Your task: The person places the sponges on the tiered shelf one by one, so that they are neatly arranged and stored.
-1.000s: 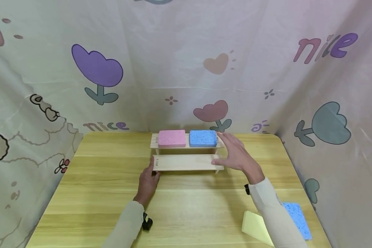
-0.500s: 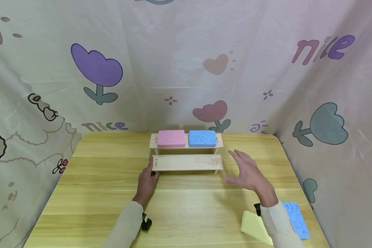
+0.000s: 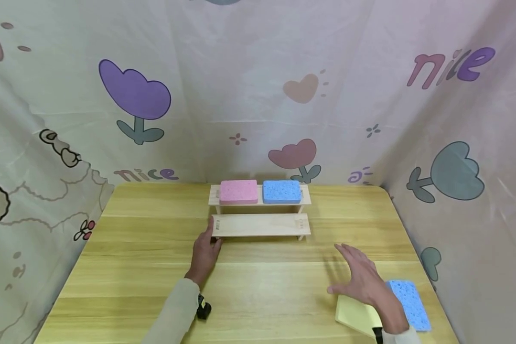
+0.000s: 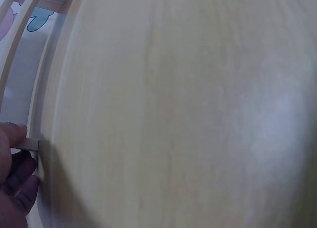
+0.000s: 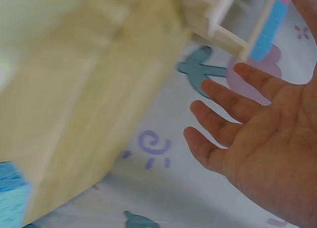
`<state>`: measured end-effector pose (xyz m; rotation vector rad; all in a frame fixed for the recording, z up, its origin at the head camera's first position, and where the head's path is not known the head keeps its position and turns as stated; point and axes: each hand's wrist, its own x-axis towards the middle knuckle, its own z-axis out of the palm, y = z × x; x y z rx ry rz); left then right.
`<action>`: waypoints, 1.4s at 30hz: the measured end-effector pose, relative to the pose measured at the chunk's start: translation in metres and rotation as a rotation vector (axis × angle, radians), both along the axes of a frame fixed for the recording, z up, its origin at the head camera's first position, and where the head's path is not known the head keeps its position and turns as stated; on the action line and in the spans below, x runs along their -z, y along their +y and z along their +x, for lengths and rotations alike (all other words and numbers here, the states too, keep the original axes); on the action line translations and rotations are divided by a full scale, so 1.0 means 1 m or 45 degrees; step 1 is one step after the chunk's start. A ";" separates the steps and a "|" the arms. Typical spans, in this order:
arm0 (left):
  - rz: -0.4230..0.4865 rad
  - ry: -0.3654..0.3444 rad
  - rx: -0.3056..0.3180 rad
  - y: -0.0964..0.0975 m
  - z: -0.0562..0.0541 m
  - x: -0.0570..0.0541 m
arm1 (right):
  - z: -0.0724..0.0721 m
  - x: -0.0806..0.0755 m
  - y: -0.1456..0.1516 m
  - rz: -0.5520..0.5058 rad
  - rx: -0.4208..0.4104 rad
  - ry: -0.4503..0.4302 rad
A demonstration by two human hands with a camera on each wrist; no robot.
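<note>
Apparently, I have 2 sponges (image 3: 238, 191) on the rack (image 3: 261, 225), 2 others (image 3: 413, 306) remaining right of it, left hand (image 3: 204, 255) pinching it, right hand (image 3: 362, 279) spread.

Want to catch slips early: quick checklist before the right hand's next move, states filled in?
1. Left hand holding the wooden lower shelf by its left end: ok.
2. Lower shelf free of sponges: ok.
3. Pink sponge and upper blue sponge lying flat, apart, on the upper shelf: ok.
4. Right hand empty, fingers spread: ok.
5. Yellow sponge fully visible: not ok, right hand and wrist partly cover it.
6. Right hand touching yellow sponge: cannot tell.
</note>
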<state>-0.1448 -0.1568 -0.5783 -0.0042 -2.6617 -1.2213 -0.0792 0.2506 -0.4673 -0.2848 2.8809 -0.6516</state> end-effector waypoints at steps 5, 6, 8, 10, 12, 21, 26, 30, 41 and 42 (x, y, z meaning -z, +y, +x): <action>-0.002 -0.003 -0.005 0.001 -0.001 -0.001 | 0.018 0.012 0.008 -0.039 0.029 -0.018; -0.001 0.003 -0.003 0.002 -0.001 -0.001 | 0.021 0.014 0.009 -0.042 0.036 -0.020; 0.000 0.008 0.003 0.002 -0.001 -0.002 | 0.027 0.019 0.011 -0.041 0.044 -0.019; 0.005 -0.007 0.012 0.003 -0.001 -0.003 | 0.032 0.022 0.013 -0.023 0.052 -0.011; 0.016 -0.031 0.014 0.004 -0.002 -0.003 | 0.037 0.025 0.015 0.001 0.060 0.002; 0.018 -0.022 0.005 0.003 -0.002 -0.004 | 0.061 0.049 0.023 0.074 0.121 0.075; 0.004 -0.012 0.005 0.003 -0.001 -0.005 | 0.070 0.062 0.030 0.101 0.129 0.118; -0.001 -0.017 0.014 0.002 -0.001 -0.005 | 0.076 0.072 0.035 0.102 0.118 0.127; -0.009 -0.033 0.012 0.000 -0.001 0.001 | 0.081 0.089 0.035 0.072 0.125 0.112; -0.006 -0.036 0.008 0.000 -0.001 0.000 | 0.082 0.090 0.036 0.078 0.126 0.127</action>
